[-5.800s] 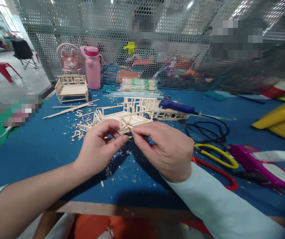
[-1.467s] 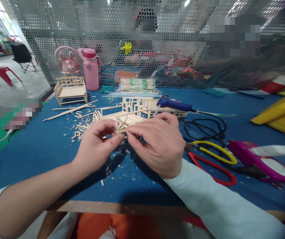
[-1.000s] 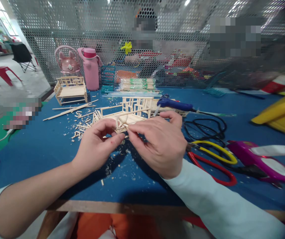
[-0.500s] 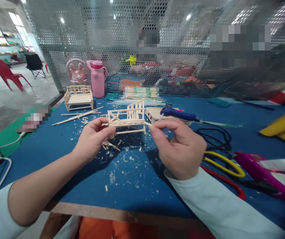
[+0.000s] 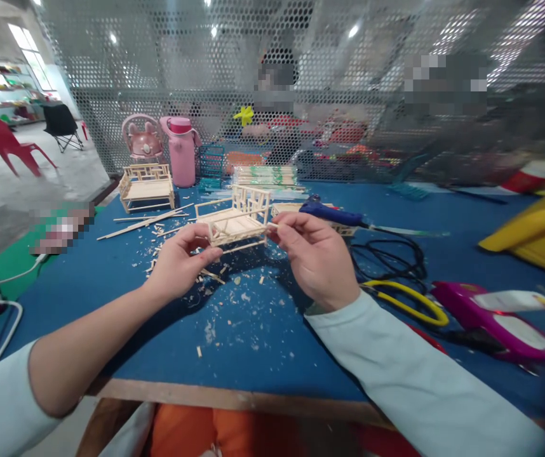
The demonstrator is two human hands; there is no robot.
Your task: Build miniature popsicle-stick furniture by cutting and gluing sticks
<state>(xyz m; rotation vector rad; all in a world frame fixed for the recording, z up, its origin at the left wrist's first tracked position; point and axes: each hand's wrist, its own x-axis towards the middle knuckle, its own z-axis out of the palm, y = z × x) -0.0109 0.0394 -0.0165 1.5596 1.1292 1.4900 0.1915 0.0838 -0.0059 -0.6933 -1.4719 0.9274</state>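
Observation:
My left hand (image 5: 177,260) grips the left end of a miniature bench made of thin wooden sticks (image 5: 237,222), held above the blue tabletop. Its slatted back stands upright and the seat tilts toward me. At the bench's right end, my right hand (image 5: 320,257) pinches a short pale stick (image 5: 273,226) between thumb and fingertips. The stick's tip meets or nearly meets the bench's corner; I cannot tell which. Behind my right hand lies a blue glue gun (image 5: 332,211), resting near another small stick-built piece (image 5: 288,207) that is partly hidden.
A finished-looking miniature bench (image 5: 147,188) stands back left beside a pink bottle (image 5: 183,155). Loose sticks (image 5: 141,223) and scraps litter the blue table (image 5: 272,355). At right lie a black cord (image 5: 391,254), yellow-handled tool (image 5: 410,303), purple device (image 5: 501,324) and yellow dustpan-like object (image 5: 534,231).
The miniature bench has been turned and tipped so that its seat shows. My right hand has shifted left and slightly up, with the stick still pinched at the bench's right end.

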